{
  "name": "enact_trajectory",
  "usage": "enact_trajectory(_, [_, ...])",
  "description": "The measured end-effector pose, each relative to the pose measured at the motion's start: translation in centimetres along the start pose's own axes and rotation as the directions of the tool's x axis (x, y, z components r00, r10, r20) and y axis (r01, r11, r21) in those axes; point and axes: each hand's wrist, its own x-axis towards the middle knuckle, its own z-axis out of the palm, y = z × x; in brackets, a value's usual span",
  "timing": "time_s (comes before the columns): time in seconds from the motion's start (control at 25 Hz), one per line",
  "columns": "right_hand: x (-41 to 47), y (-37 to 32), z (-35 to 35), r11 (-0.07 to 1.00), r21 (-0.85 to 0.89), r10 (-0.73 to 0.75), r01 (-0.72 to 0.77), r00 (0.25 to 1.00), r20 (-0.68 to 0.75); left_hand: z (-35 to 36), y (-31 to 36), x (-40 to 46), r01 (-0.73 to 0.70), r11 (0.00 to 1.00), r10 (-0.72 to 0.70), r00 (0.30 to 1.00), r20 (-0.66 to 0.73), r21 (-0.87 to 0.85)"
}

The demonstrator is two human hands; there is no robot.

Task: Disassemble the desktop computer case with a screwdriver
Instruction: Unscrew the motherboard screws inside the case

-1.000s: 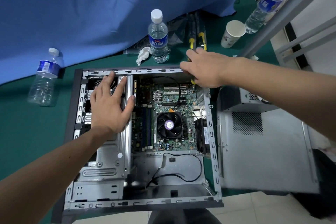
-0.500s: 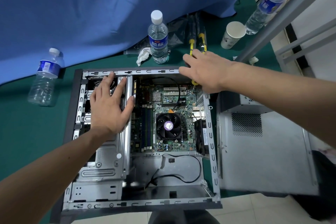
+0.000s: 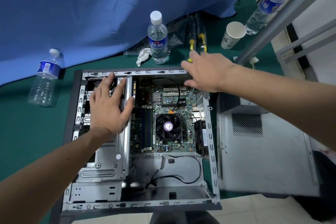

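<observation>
On the drive cage [image 3: 109, 152], left hand [image 3: 109, 107] flat; right hand [image 3: 207, 71] fingers [image 3: 187, 64] loosely spread, empty.

Counted: one open computer case [image 3: 141, 203], one detached side panel [image 3: 263, 160], three water bottles [image 3: 157, 40], one paper cup [image 3: 232, 35], two yellow-handled screwdrivers [image 3: 191, 45], one crumpled tissue [image 3: 142, 56].
</observation>
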Motion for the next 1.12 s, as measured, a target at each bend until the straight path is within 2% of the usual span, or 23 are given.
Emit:
enact_trajectory(0.08, [0.32,-0.04,0.00,0.998,-0.016,0.057,-0.057,0.998,-0.035,0.02,-0.04,0.03,0.001,1.000,-0.001,1.000,0.001,0.001])
enact_trajectory(0.2, [0.34,0.26,0.01,0.993,0.093,-0.076,0.076,0.997,-0.001,0.02,-0.09,0.04,0.003,1.000,-0.003,1.000,0.001,0.008])
enact_trajectory(0.28, [0.23,0.29,0.07,0.989,0.060,-0.137,0.134,0.990,0.041,0.00,-0.08,0.04,0.004,1.000,-0.004,1.000,-0.001,0.010])
enact_trajectory(0.36, [0.11,-0.05,0.23,0.999,-0.016,-0.043,0.043,0.999,0.028,0.01,0.01,0.01,0.003,1.000,-0.003,1.000,-0.002,0.010])
enact_trajectory(0.44, [0.31,-0.26,0.28,0.999,0.002,0.043,-0.043,0.999,-0.013,-0.03,0.01,0.00,0.006,1.000,-0.006,1.000,-0.003,0.008])
enact_trajectory(0.56, [0.58,0.13,0.27,0.994,0.089,-0.063,0.063,0.998,-0.010,-0.04,0.01,0.09,0.004,1.000,-0.004,1.000,-0.002,0.006])
enact_trajectory(0.64, [0.55,0.37,0.26,0.987,0.057,-0.151,0.150,0.989,0.004,-0.02,-0.04,0.05,0.003,1.000,-0.003,1.000,0.000,0.009])
enact_trajectory(0.72, [0.36,0.20,0.42,0.995,-0.005,-0.100,0.100,0.995,0.009,-0.01,-0.04,0.05,0.001,1.000,-0.001,1.000,-0.001,0.009])
enact_trajectory(0.8, [0.36,-0.10,0.51,1.000,0.016,0.011,-0.011,1.000,-0.001,0.00,-0.09,0.08,0.001,1.000,-0.001,1.000,-0.002,0.007])
enact_trajectory(0.92, [0.60,0.03,0.49,0.996,0.066,-0.053,0.054,0.999,-0.013,0.00,-0.01,0.03,0.002,1.000,-0.002,1.000,-0.004,0.002])
enact_trajectory(1.0, [0.62,0.27,0.41,0.992,0.028,-0.125,0.126,0.992,-0.022,-0.06,0.04,-0.01,0.005,1.000,-0.005,1.000,-0.004,0.002])
enact_trajectory(1.12, [0.47,0.08,0.59,0.998,-0.020,-0.057,0.057,0.998,-0.022,-0.14,0.03,0.02,0.008,1.000,-0.008,1.000,0.000,-0.010])
